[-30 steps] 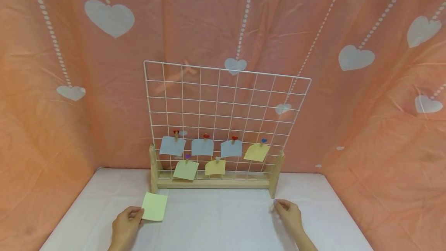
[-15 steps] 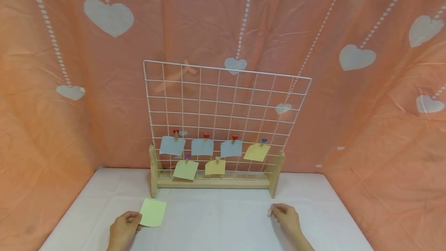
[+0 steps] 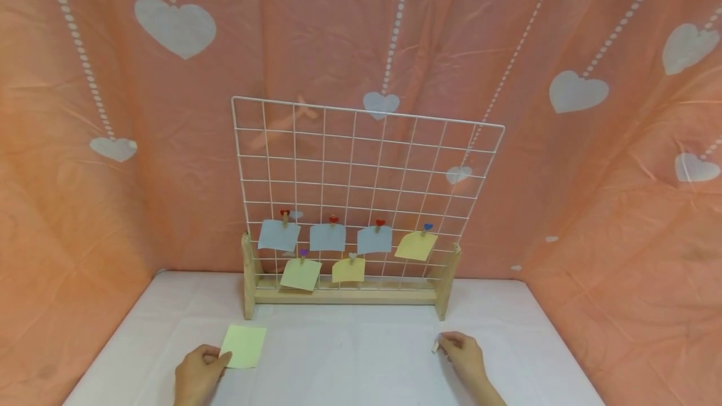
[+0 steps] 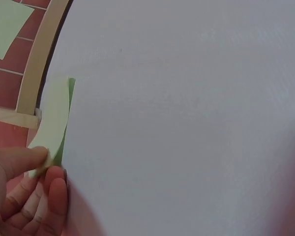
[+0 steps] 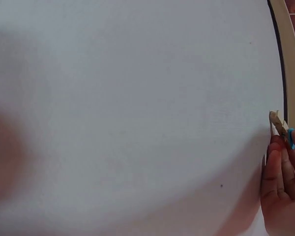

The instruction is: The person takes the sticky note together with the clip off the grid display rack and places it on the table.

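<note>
My left hand (image 3: 197, 373) pinches a light green sticky note (image 3: 245, 346) by its lower left corner, thumb on top. In the left wrist view the note (image 4: 54, 118) appears curved and nearly edge-on. Opposite, my right hand (image 3: 465, 356) holds a small wooden clothespin (image 3: 435, 346) between thumb and fingers. A blue decoration (image 5: 291, 138) sits at the clothespin's held end in the right wrist view, and its wooden tip points away from the fingers. Both hands are apart from each other, in front of the wire grid rack.
A white wire grid stands in a wooden base (image 3: 344, 297) at the back. Clipped low on it are three blue notes (image 3: 328, 238), two yellow notes (image 3: 416, 247) and a green note (image 3: 301, 275), each with a heart-topped clothespin. A white cloth (image 3: 350, 356) covers the table.
Both hands have moved slightly toward the near edge, bringing the green note and the clothespin along. The right hand has also shifted a little left. Notes on the grid stay put.
</note>
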The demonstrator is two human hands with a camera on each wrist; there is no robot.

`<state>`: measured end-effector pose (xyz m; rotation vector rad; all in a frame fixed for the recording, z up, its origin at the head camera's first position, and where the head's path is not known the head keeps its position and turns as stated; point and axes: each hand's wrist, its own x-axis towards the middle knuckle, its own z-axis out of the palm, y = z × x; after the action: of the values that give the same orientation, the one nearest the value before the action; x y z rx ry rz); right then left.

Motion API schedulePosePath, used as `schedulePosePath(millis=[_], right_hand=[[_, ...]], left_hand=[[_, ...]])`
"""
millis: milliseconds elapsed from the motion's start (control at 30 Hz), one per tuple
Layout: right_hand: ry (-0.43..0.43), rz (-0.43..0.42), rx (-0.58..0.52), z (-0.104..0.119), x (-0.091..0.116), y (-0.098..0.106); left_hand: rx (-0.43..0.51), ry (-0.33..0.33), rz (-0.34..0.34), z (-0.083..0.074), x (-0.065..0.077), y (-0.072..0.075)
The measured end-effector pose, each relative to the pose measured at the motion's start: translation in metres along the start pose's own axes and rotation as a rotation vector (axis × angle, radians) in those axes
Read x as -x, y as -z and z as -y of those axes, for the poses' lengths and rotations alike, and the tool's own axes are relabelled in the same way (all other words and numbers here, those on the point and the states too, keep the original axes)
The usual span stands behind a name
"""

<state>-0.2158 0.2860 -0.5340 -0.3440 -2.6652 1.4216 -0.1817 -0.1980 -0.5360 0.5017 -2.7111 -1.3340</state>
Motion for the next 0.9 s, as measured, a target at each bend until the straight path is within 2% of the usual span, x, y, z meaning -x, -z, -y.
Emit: schedulePosePath(millis=[100,300,433,633,900], right_hand=[[-0.010,0.000,0.018,-0.0020,-0.0012,-0.0014],[-0.004,-0.014,0.047,-0.0058,-0.0029,-0.0027],[-0.023,-0.023,0.060,-0.0048,-0.0036,-0.0016],[-0.061,-0.040,0.059,-0.0008,-0.0040,0.0023],[-0.005,-0.094,0.029,0.0021,-0.0066,0.0052]], left_hand=[[-0.032,-0.006,-0.002,0.0000,-0.0005,0.0001],[-0.085,0.011,0.041,0.0002,0.0009,0.0005],[-0.115,0.004,0.031,0.0003,0.0020,-0.0006],[-0.112,0.009,0.019,0.0003,0.0017,-0.0002],[-0.083,-0.038,-0.032,-0.0028,-0.0017,0.0037]])
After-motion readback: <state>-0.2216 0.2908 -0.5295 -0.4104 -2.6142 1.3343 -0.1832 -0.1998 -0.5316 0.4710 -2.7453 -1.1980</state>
